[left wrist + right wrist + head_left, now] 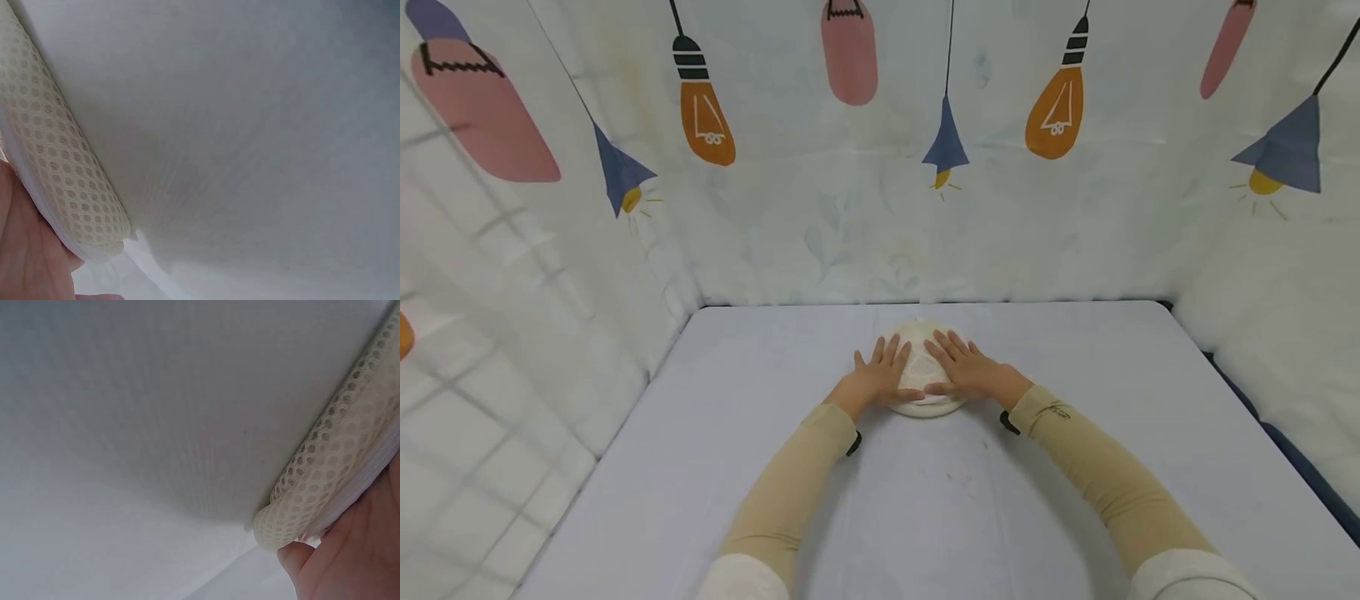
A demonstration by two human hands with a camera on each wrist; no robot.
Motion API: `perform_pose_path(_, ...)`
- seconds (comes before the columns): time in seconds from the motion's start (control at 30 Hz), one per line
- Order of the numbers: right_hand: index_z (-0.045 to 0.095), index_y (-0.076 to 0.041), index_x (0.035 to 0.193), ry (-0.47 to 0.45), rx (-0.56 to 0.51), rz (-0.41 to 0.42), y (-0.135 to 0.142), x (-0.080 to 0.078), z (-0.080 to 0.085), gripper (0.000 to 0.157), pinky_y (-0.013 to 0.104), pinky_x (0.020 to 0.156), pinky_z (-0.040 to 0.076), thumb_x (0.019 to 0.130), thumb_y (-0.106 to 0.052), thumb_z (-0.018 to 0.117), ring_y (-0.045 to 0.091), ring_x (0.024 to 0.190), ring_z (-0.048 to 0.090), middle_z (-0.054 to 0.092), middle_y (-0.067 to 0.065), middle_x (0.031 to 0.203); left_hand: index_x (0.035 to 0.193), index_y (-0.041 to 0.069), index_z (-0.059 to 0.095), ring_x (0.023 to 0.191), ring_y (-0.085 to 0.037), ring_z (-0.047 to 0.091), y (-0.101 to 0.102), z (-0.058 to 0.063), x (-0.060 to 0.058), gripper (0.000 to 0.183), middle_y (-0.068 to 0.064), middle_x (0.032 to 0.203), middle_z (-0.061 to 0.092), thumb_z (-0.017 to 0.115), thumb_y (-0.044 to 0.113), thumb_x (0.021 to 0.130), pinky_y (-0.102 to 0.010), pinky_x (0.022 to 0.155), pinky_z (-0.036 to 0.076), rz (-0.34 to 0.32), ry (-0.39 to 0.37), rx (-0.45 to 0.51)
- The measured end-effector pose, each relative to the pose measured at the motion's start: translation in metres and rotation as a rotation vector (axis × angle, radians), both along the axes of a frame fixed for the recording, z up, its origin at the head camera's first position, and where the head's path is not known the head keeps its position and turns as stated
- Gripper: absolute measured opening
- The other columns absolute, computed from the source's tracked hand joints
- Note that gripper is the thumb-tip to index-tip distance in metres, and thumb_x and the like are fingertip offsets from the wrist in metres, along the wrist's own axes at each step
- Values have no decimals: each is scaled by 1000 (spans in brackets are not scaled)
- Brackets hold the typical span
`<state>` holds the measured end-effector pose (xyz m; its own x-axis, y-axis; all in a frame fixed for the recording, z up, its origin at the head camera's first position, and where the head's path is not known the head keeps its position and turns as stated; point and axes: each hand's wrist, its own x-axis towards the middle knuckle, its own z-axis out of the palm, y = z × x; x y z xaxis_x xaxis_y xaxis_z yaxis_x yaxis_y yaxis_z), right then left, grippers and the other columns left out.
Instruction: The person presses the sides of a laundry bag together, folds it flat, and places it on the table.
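Observation:
A round, flat cream mesh piece [922,368], like a mesh bag or pad, lies on the white table near its far edge. My left hand [876,379] rests on its left side, palm down with fingers spread and straight. On the right side my right hand [973,372] lies the same way, its thumb close to the left thumb. Both wrist views show the thick honeycomb mesh edge [62,156] with a smooth white border. In the right wrist view the thumb side of the hand [359,544] touches that border. The hands cover part of the top.
The white tabletop [760,367] stretches around the mesh piece, with a few small faint marks on it in front. A pale curtain [887,233] printed with lamps and bulbs hangs behind the table and along both sides.

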<state>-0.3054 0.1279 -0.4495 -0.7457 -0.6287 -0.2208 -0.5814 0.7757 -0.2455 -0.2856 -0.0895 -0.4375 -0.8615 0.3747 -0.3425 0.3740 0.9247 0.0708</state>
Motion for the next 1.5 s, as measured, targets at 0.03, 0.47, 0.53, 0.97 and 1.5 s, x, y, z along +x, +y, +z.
perform_pose_path(0.03,2,-4,164,0,-5,3,0,0,1,91,63,122,6,105,-54,49,42,154,-9,-11,20,169,165,12,-2,155,-37,-9,-1,0,0,99,-13,170,-13,43,70,100,-70,118,10,-3,2,1)
perform_pose_path(0.47,6,-4,164,29,-69,27,4,-3,6,88,64,121,12,106,-52,50,42,154,-4,-6,19,170,166,15,3,156,-33,-5,-22,7,-2,92,-10,171,-9,47,64,102,-69,118,10,-87,25,92)
perform_pose_path(0.53,5,-1,164,12,-92,18,8,-2,7,89,64,121,11,105,-51,51,41,154,-4,-5,19,170,166,15,4,156,-33,-5,-25,5,-2,91,-10,171,-8,47,63,102,-69,118,10,-103,33,110)
perform_pose_path(0.97,1,11,159,-15,-156,-25,19,16,12,97,59,122,14,104,-46,57,43,154,-2,-3,26,168,165,9,1,156,-33,-6,-28,-5,1,95,-9,171,-6,51,59,102,-70,118,11,-81,83,168)
perform_pose_path(1.5,1,13,158,18,-85,-71,11,20,2,95,65,118,20,105,-45,56,45,153,-3,-6,29,167,164,2,4,156,-37,-4,-15,-7,6,101,-15,171,-3,60,56,99,-73,116,13,-8,98,141)
